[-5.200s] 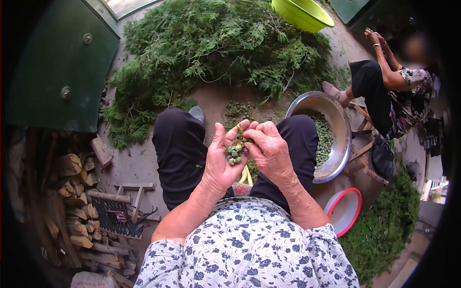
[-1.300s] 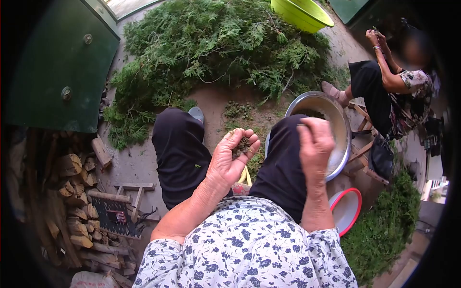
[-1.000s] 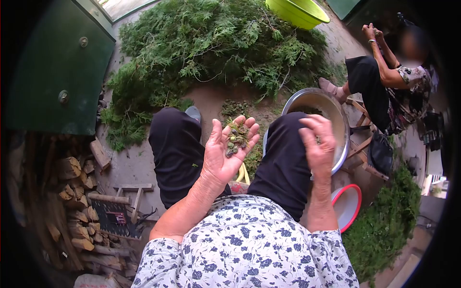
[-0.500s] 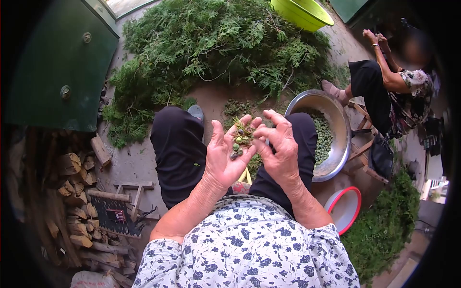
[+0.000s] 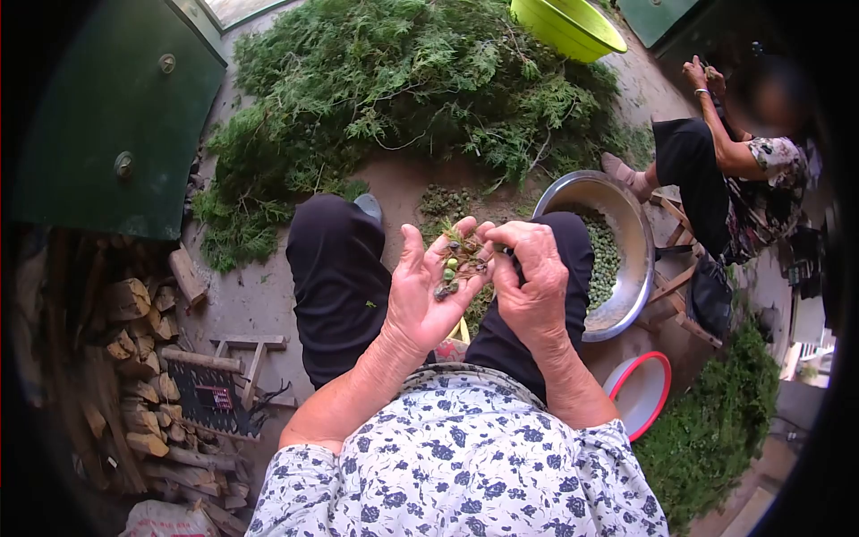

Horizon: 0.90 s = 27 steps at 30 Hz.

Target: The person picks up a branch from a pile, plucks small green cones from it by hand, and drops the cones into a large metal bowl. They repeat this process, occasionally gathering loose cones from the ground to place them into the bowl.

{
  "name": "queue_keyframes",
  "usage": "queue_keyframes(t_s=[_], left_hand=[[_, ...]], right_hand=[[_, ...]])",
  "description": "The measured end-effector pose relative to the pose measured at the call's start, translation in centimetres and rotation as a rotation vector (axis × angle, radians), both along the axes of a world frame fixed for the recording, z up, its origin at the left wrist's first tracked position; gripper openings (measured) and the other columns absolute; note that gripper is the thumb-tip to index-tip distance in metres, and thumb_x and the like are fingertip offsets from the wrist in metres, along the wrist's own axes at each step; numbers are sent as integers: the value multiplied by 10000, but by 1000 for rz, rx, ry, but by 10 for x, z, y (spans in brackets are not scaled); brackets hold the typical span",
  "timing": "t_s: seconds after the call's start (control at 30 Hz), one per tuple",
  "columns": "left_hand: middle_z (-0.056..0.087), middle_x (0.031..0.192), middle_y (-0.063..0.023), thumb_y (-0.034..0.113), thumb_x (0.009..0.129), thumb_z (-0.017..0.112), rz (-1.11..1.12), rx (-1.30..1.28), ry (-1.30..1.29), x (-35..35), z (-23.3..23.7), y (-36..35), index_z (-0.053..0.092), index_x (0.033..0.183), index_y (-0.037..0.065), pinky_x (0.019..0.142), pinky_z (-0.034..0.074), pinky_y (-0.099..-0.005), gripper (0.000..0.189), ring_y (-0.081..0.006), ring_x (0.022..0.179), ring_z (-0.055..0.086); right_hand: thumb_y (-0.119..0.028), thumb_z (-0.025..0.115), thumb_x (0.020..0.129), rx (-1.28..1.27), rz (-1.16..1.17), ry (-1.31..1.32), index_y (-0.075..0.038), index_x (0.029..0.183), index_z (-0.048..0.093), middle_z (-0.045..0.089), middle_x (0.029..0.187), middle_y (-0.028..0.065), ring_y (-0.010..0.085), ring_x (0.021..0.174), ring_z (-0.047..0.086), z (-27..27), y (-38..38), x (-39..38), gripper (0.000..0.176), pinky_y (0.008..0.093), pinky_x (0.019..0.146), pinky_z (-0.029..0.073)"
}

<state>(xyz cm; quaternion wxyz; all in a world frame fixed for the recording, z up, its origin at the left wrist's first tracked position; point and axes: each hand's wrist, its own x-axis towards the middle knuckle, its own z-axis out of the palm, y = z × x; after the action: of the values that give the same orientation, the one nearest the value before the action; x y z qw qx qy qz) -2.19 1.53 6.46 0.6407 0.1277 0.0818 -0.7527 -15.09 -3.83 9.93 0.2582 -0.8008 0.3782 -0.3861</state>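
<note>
My left hand (image 5: 428, 291) is palm up and cupped, its fingers mostly stretched, holding a small heap of evergreen cones and leaf bits (image 5: 456, 261). Some of the round cones are green, others dark. Just to the right, my right hand (image 5: 528, 273) has its thumb and forefinger pinched together at the edge of the heap. Something small and dark shows between those fingertips, too small to name. Beside my right knee stands a metal basin (image 5: 637, 268), with many green cones (image 5: 601, 259) in it.
A large pile of evergreen branches (image 5: 385, 98) lies ahead, with a yellow-green tub (image 5: 573, 31) behind it. Another person (image 5: 734, 161) sits at the right. A red-rimmed bowl (image 5: 646, 398) and more greenery (image 5: 716, 438) lie at lower right. Firewood (image 5: 134, 358) and a low stool (image 5: 210, 398) are left.
My right hand has drawn slightly right and away from the left palm, and its thumb and forefinger have come together. The heap stays in my left hand. The view has shifted slightly.
</note>
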Motion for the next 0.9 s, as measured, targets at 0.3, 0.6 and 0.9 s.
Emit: queue_keyframes(t_s=[0.3, 0.6, 0.9], left_hand=[[501, 1236, -175, 633, 879, 358, -34, -5, 33, 1, -2, 3, 386, 1300, -16, 1028, 352, -383, 775, -267, 1177, 470], [459, 1292, -174, 635, 879, 346, -2, -3, 45, -2, 6, -1, 408, 1276, -6, 1024, 352, -401, 756, -276, 1187, 457], [437, 1305, -203, 589, 902, 352, -4, -22, 73, -12, 7, -5, 424, 1261, -24, 1037, 344, -412, 715, -283, 1202, 441]], right_hand=[[-60, 648, 681, -84, 231, 183, -77, 909, 647, 497, 795, 43, 219, 835, 523, -5, 1, 5, 229, 335, 734, 401], [-37, 660, 718, 72, 146, 19, -42, 900, 635, 580, 859, 92, 265, 825, 560, 12, 2, -13, 183, 372, 753, 434], [-21, 634, 761, 196, 107, -33, -30, 907, 623, 582, 865, 114, 272, 846, 569, 12, 3, -20, 147, 346, 759, 460]])
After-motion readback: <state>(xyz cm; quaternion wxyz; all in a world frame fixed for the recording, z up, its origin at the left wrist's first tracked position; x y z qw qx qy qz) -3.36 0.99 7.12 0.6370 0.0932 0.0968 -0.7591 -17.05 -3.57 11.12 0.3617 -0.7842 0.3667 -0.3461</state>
